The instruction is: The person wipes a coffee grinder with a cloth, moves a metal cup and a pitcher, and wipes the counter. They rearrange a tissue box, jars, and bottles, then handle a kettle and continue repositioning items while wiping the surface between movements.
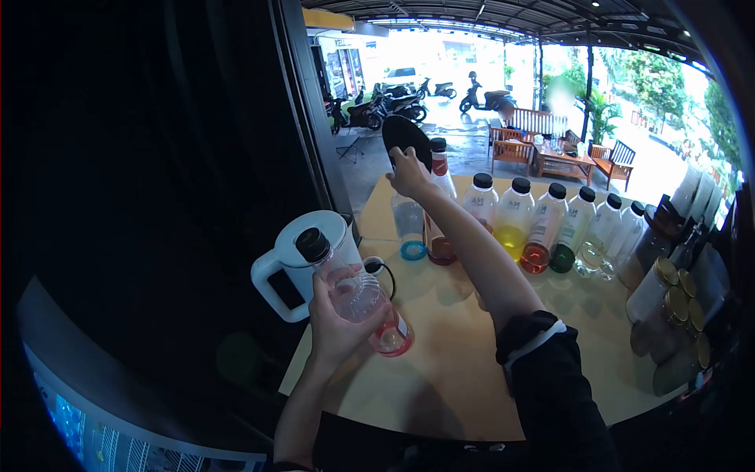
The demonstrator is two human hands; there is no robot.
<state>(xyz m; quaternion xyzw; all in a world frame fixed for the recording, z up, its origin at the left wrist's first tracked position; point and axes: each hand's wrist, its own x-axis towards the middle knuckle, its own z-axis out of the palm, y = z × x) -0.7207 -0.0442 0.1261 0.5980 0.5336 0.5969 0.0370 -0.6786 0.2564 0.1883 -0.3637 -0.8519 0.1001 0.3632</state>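
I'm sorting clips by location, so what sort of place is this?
Probably a small open-sided café or drinks stall: capped bottles of coloured liquid, a white kettle, and wooden chairs beyond.

Daylight floods in from the yard [454, 145] at the back, burnt out to white around the car [403, 76] and trees [653, 75], while small lamps [595, 4] dot the dark roof [503, 20]. The left side sinks to near black, with a faint round flare low down. The table [448, 377] is dimmer, with soft shadows falling toward the camera. The wide lens bows its near edge, corners darken, and a pale blurred patch sits beside the plant [602, 114]
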